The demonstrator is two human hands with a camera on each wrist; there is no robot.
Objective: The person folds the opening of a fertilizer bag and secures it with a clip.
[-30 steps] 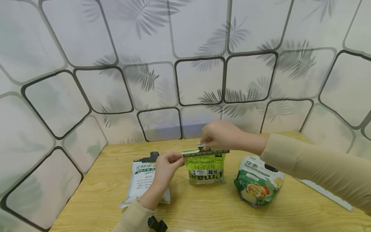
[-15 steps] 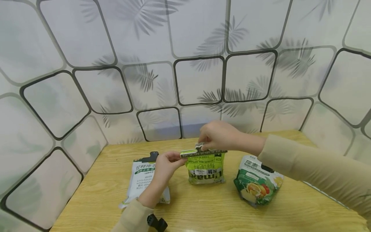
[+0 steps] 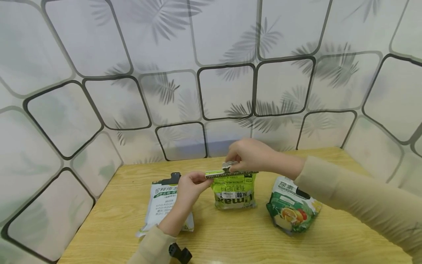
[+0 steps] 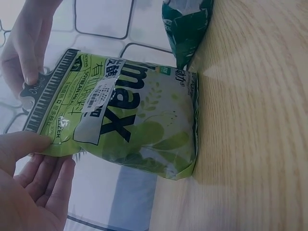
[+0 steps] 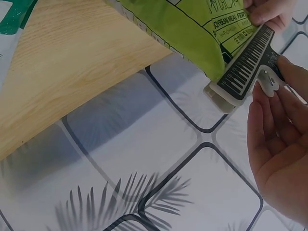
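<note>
A green fertilizer bag (image 3: 234,196) stands upright on the table, its top edge inside a long sealing clip (image 5: 245,62) with a piano-key pattern. My right hand (image 3: 252,156) pinches the clip's handles between thumb and fingers at the middle of the clip. With thumb and fingers, my left hand (image 3: 190,187) pinches the bag's upper left corner, just below the clip's end. In the left wrist view, the clip (image 4: 53,91) runs across nearly the whole bag top, and the left thumb presses the bag's corner.
To the left lies a white bag (image 3: 161,205) with a black clip (image 3: 170,179) on its top. A green and white bag (image 3: 293,209) with fruit pictures sits at the right, partly behind the right sleeve. A patterned curtain (image 3: 227,91) rises behind the wooden table (image 3: 108,220).
The clip and my right hand have shifted slightly left along the bag's top. My left hand keeps its pinch on the corner, almost still. The side bags have not moved.
</note>
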